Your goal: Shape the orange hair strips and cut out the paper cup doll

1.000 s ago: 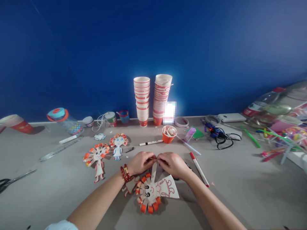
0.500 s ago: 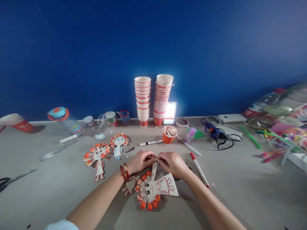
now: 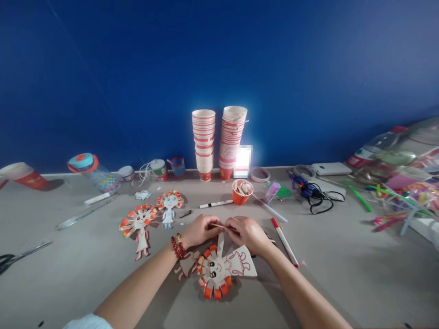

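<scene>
Between my left hand (image 3: 201, 232) and my right hand (image 3: 249, 234) a thin wooden stick (image 3: 218, 225) is pinched, lying nearly level. A pale strip runs up to the fingers from a cut-open paper cup (image 3: 216, 270) with a smiling face and curled orange strips around it. Another flap of this cup, the white piece (image 3: 240, 262), carries a figure outlined in red. Beside my left wrist lies a paper body cut-out (image 3: 187, 265), partly under the face. My fingers hide where strip and stick meet.
Two finished paper dolls (image 3: 142, 228) (image 3: 168, 210) lie left. Behind stand cup stacks (image 3: 205, 146) (image 3: 233, 141) and a cup of scraps (image 3: 243, 192). A red marker (image 3: 285, 242), glue gun (image 3: 308, 189) and straws (image 3: 394, 212) are right; scissors (image 3: 25, 256) far left.
The face cup has shifted slightly to the right, along with its white flap. My hands stay in about the same place, and the stick shows a little more between them.
</scene>
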Tool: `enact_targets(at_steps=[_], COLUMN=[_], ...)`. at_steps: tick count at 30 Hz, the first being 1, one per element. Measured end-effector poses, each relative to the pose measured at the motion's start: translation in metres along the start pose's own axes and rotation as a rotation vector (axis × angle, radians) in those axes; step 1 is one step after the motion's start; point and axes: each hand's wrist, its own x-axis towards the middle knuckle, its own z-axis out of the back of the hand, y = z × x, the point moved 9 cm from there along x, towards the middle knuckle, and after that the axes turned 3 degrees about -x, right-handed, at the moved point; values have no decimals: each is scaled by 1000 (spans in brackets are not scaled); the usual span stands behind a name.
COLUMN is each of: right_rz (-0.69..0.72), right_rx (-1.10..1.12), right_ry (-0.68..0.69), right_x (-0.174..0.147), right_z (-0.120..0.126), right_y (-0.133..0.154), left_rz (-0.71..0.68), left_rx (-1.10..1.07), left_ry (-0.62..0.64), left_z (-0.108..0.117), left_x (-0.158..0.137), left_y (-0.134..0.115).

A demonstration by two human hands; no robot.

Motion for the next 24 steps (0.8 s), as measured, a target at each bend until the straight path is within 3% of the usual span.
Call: enact_targets(at_steps=[9, 24], right_rz=[16, -51], right_rx=[-14, 116], right_ry=[-5, 82], right_x=[-1, -1], right_z=[3, -7], right_y=[0, -10], left_rz=[63, 29], left_rx=[-262, -128], left_ry=[8, -47], left_z=[-6, -2], left_x=[-1, 1], left_y=[7, 7])
